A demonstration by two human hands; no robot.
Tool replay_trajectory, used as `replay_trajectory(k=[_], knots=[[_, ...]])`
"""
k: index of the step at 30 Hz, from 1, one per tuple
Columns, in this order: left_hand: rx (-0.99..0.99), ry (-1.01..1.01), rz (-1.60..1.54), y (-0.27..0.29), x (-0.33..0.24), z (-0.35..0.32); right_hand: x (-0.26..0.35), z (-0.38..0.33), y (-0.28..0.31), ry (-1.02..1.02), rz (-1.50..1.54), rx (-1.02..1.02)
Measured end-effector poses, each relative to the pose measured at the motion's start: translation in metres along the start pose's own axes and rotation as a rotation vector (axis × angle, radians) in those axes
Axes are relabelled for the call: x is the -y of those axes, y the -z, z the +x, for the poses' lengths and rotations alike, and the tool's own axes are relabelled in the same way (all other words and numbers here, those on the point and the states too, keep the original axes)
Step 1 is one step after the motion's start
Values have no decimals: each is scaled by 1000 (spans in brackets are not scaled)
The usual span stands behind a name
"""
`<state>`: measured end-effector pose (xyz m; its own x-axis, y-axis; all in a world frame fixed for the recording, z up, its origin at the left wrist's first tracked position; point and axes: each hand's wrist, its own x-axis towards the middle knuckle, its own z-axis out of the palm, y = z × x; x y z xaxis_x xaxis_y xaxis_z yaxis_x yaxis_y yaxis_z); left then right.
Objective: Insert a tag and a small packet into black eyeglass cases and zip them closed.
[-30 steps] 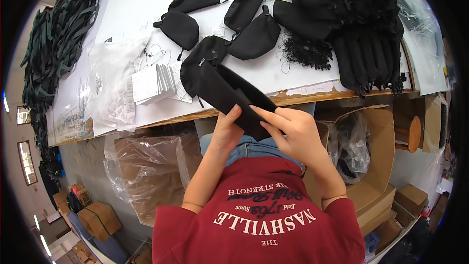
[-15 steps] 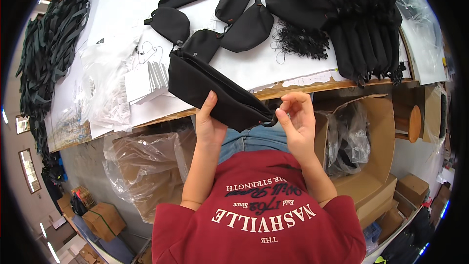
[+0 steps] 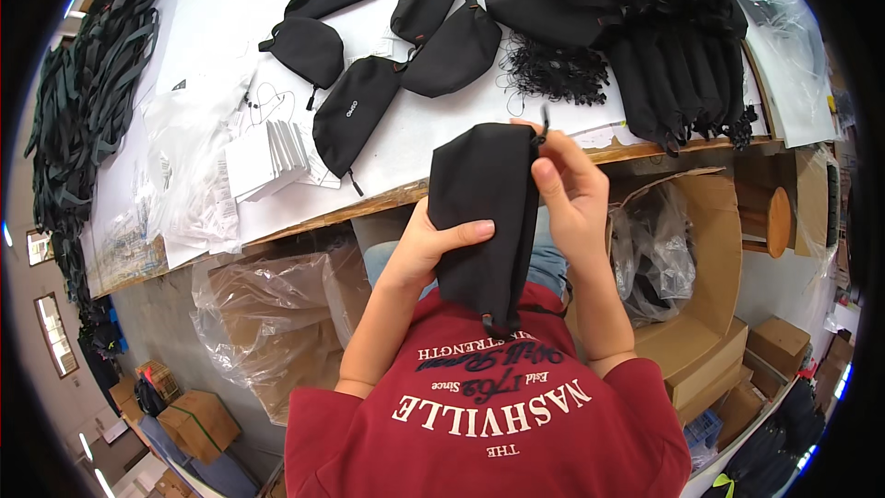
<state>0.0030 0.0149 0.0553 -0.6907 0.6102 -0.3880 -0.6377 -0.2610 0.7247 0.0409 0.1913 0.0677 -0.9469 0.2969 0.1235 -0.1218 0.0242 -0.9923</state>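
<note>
A black zippered pouch stands nearly upright in front of me, over the table's near edge. My left hand is closed round its left side, the thumb lying flat across the front. At the pouch's upper right corner, beside the zipper pull, the fingers of my right hand grip its edge; some of them are hidden behind the fabric. A small loop hangs from the pouch's lower end. Beyond my hands, a similar pouch with a small pale mark lies on the white table, among several others.
A heap of black pouches covers the table's right side, next to tangled black cords. White cards and clear plastic bags lie left. Dark straps hang at far left. Cardboard boxes stand below the edge.
The pouch has turned from slanting to nearly upright and moved right, with both hands still at it. My right hand has risen to its upper corner. The marked pouch behind is now uncovered.
</note>
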Motion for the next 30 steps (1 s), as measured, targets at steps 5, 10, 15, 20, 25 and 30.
replay_trajectory(k=[5,10,15,20,25,30], knots=[[36,48,77,-3,-2,1,-5,1,4,251,-19,-231],[-16,90,-7,-9,2,6,-3,-2,6,310,-232,-278],[-15,139,-111,-15,0,6,-2,0,13,271,-262,-246],[18,185,-137,-14,3,6,-1,0,8,147,-120,-267],[355,150,-130,28,17,24,3,-7,6,-7,33,-158],[244,175,-39,23,-1,40,-4,-5,4,37,-58,-36]])
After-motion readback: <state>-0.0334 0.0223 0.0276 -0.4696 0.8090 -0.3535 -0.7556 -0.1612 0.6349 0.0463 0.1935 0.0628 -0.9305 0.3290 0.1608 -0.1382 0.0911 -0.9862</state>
